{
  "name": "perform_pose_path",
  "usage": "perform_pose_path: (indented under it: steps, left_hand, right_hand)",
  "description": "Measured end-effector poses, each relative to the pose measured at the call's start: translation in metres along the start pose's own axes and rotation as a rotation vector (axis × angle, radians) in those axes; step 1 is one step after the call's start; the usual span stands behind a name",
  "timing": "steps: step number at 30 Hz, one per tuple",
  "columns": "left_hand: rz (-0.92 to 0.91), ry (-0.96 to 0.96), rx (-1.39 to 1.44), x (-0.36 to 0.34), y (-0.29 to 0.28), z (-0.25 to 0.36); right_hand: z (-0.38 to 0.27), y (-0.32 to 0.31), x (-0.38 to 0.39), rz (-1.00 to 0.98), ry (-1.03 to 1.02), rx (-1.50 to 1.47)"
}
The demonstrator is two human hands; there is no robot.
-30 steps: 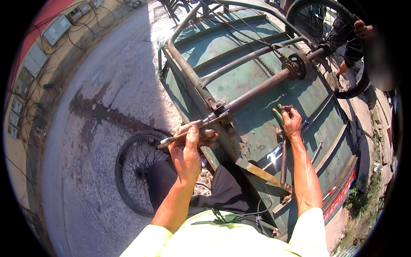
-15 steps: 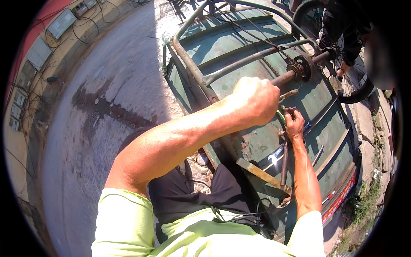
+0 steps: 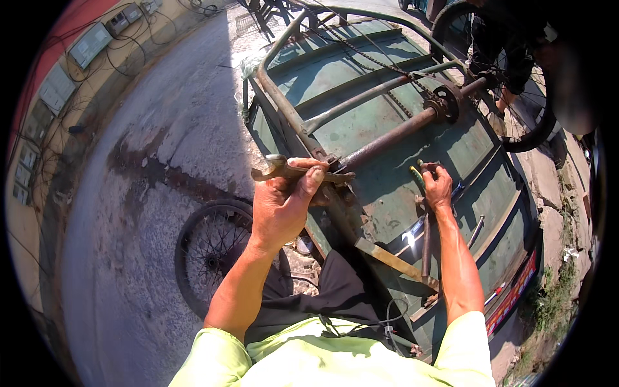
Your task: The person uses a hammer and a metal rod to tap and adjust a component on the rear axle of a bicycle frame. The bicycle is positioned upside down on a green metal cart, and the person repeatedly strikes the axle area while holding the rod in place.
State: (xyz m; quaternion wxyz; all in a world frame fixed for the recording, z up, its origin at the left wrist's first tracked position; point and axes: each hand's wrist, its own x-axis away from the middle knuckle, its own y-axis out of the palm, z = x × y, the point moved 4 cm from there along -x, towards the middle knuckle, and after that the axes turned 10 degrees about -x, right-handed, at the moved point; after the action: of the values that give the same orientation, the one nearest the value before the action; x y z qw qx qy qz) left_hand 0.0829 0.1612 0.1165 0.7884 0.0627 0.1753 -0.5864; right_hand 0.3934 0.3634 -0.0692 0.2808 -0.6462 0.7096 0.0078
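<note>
Near the axle's (image 3: 393, 138) near end, left grip (image 3: 280, 209) pinched a metal tool (image 3: 278, 170): long axis roughly crosswise, narrow end pointing right, middle hidden by fingers. Right grip (image 3: 437, 186) pinched a green-yellow stick (image 3: 418, 179), top angled away and slightly left; lower end unclear. Green cart (image 3: 380, 197) sat outdoors on rough ground (image 3: 142, 258), wheel (image 3: 213, 261) at left.

We are outdoors, at what looks like a roadside repair spot: we see partly sunlit ground (image 3: 138, 258), a wall (image 3: 164, 35) hung with boxes (image 3: 90, 46) and cables (image 3: 207, 9), weeds (image 3: 548, 302) past the right edge of the green cart (image 3: 383, 200), a spoked wheel (image 3: 211, 262) beside it and a spanner (image 3: 412, 238) on it.
</note>
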Motion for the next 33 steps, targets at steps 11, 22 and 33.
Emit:
perform_pose_path:
  steps: [11,22,33]
  left_hand:
    - [0.106,0.183,0.178,0.036,-0.012,-0.071]
    - [0.149,0.098,0.319,0.042,-0.008,-0.072]
    - [0.182,-0.058,0.107,0.017,0.001,-0.045]
  right_hand:
    - [-0.005,-0.002,0.000,0.019,0.013,-0.049]
    - [0.002,-0.001,-0.003,-0.001,0.015,-0.081]
    - [-0.003,-0.001,-0.001,-0.025,0.005,-0.088]
